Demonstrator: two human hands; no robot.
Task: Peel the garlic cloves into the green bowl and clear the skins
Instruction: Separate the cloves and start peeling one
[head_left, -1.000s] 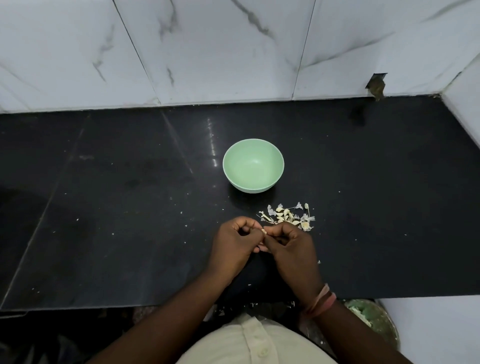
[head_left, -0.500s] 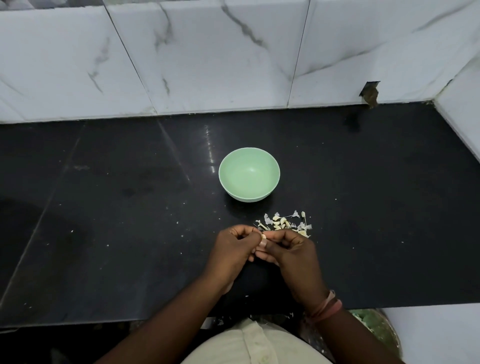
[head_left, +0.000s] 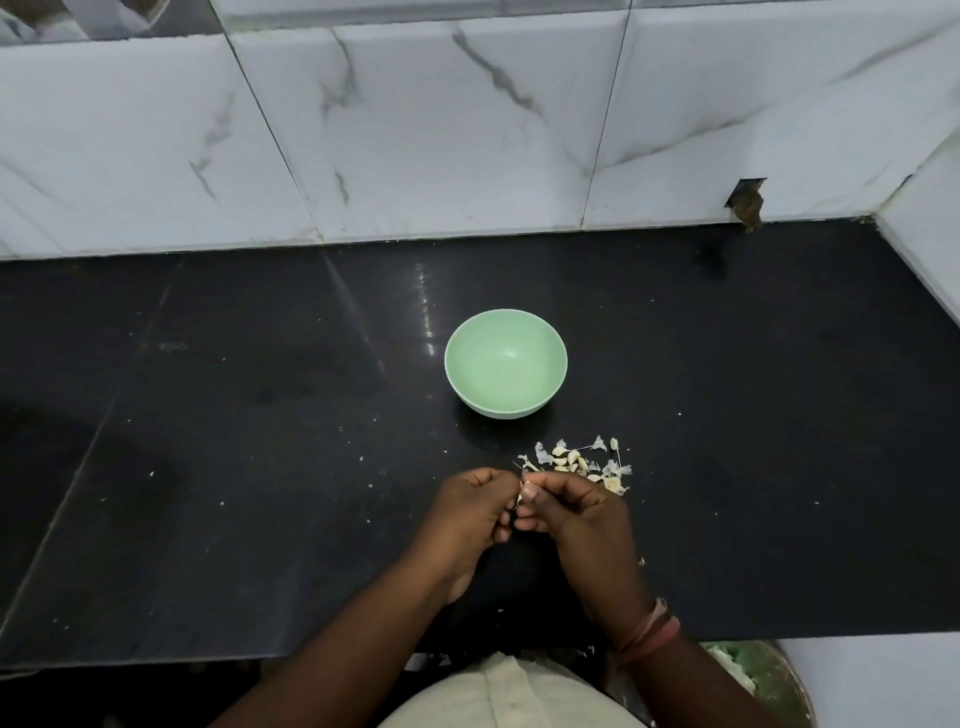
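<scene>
A small pale garlic clove (head_left: 521, 493) is pinched between the curled fingers of the left hand (head_left: 470, 512) and right hand (head_left: 571, 512), which meet knuckle to knuckle over the glossy black stone bench (head_left: 260, 441), just nearer than the round pale-green bowl (head_left: 505, 362). Loose cloves and papery white skins (head_left: 582, 464) lie between bowl and hands.

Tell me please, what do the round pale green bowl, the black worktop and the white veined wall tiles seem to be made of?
Round pale green bowl: probably plastic or melamine, with an even matte colour and only a soft sheen.
Black worktop: likely polished stone such as granite, since it mirrors light streaks.
White veined wall tiles: glossy ceramic or marble-look tile, with grey veins and straight joints.
</scene>
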